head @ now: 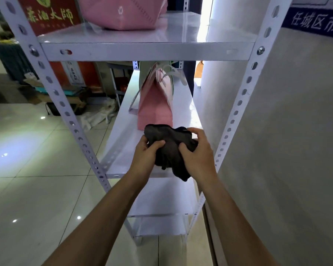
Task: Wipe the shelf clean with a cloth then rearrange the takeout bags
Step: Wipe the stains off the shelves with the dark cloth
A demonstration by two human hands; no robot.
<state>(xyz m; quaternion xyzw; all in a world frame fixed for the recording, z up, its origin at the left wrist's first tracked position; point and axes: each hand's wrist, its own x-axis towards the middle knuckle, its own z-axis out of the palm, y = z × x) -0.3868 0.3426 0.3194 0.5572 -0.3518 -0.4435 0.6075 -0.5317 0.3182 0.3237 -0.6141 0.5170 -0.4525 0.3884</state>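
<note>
A: Okay, head view, any text?
B: Red box (pixel 50 15), top tier, gold Chinese characters, partly readable; blue banner (pixel 315 20) far right reads 任城区市.
A: Hands?
B: Left hand (pixel 144 158) and right hand (pixel 197 156) both curled tight, bunching the dark cloth (pixel 170 148) over the middle shelf (pixel 121 150) front edge.
A: Bags?
B: Pink bag (pixel 155 110) upright just behind the cloth; another pink bag (pixel 123 12) on top. Bare shelf left of the lower bag.

Pink bag (pixel 155 110) blocking the middle shelf (pixel 119 150) rear, bare shelf surface open either side, front edge free
</note>
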